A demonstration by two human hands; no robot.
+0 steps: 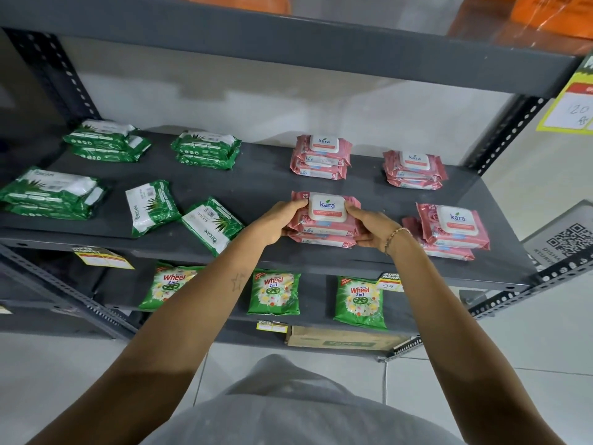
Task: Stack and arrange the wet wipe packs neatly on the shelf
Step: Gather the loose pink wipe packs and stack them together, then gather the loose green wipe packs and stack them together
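Pink wet wipe stack (322, 224) on grey shelf (256, 187), left hand (278, 223) and right hand (373, 229) pinching its sides.

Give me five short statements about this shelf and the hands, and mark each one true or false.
1. Both hands, left hand and right hand, hold the front pink Kara stack. True.
2. Two green Origami packs lie loose and askew. True.
3. The Wheel packets sit on the same shelf as the wipes. False: one shelf lower.
4. The pink stacks are left of the green ones. False: right.
5. The right wrist wears a bracelet. True.
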